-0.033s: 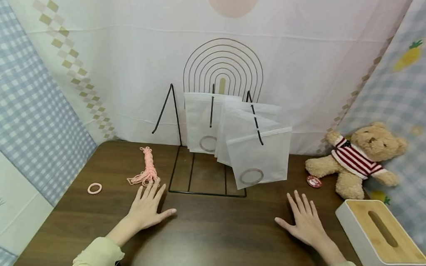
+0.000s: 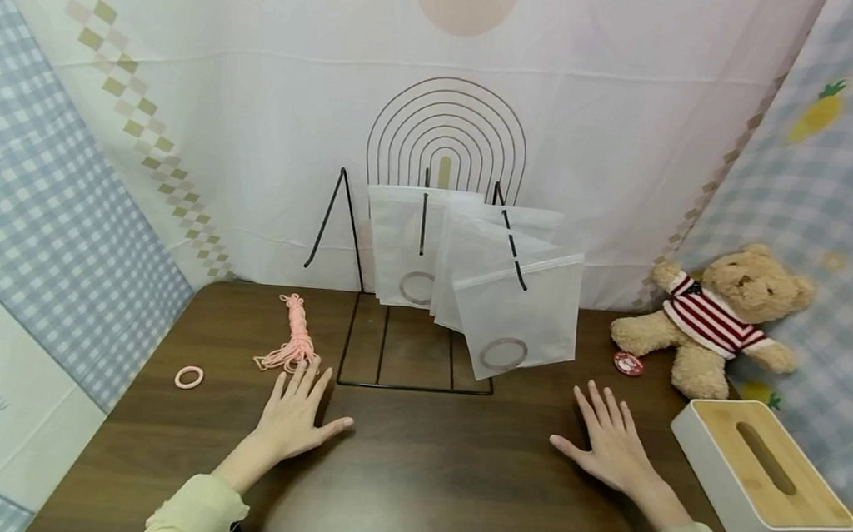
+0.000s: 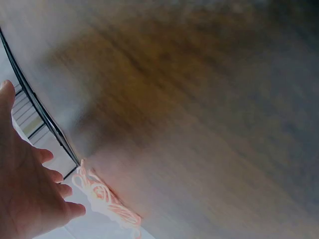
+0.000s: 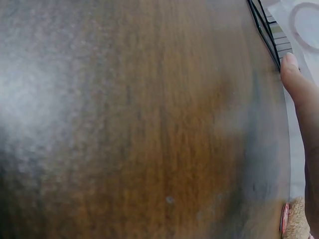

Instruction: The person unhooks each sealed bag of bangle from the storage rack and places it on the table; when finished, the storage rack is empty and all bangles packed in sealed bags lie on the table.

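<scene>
Head: left hand (image 2: pixel 293 417), right hand (image 2: pixel 611 450) unmoved

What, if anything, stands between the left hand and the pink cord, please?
Nothing visible does: the left hand is right by the looped end of the pink cord, and the black rack stands to the right.

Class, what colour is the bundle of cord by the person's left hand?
The cord bundle is light pink; the head view shows it best.
</scene>
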A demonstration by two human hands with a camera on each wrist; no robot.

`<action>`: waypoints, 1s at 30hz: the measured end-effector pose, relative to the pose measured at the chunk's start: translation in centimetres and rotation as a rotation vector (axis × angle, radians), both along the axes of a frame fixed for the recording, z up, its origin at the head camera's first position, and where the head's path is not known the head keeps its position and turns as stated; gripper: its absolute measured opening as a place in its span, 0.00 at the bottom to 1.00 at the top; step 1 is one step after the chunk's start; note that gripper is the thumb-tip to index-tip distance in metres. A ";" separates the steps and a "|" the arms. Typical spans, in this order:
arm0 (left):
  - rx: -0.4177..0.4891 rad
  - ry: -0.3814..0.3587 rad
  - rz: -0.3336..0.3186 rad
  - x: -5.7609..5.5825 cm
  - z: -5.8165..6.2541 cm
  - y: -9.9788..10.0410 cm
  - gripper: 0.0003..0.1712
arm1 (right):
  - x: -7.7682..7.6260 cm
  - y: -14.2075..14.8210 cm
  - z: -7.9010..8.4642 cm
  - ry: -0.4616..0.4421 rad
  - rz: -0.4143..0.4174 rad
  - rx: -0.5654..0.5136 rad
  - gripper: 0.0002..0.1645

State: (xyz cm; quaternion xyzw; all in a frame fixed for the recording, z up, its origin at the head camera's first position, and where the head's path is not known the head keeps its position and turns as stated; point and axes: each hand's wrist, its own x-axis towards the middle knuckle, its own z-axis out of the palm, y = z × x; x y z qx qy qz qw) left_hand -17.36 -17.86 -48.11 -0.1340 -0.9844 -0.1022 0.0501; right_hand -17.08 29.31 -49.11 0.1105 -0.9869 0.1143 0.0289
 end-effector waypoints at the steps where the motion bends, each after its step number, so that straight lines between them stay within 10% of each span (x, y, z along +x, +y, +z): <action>1: -0.001 -0.004 -0.003 0.0 0.0 0.0 0.51 | 0.0 0.0 0.0 0.001 -0.003 0.000 0.56; 16: 0.041 0.015 -0.036 -1.8 -0.3 1.0 0.52 | -0.6 0.3 1.1 0.034 0.007 -0.005 0.55; 23: 0.109 -0.114 -0.004 -5.0 0.1 2.9 0.54 | -3.8 -2.8 7.2 0.137 0.026 -0.200 0.51; 30: 0.145 -0.250 0.060 -7.0 0.2 3.2 0.56 | -5.3 -5.3 14.1 0.235 -0.036 -0.671 0.35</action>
